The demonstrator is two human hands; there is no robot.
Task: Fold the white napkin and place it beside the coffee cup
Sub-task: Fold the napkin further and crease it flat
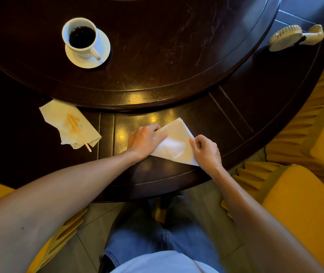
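As hands work: white napkin (174, 143) folded to a triangle on dark desk (176, 56)
Left hand (144, 139): fingers flat, pressing napkin
Right hand (206, 151): pinching napkin's edge
Coffee cup (81, 36): well apart, on saucer (103, 46)

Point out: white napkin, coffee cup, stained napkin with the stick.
white napkin (174, 143), head view, on the bare middle of the folded triangle.
coffee cup (80, 35), head view, on the dark coffee inside the cup.
stained napkin (58, 117), head view, on its upper part beside the stick.
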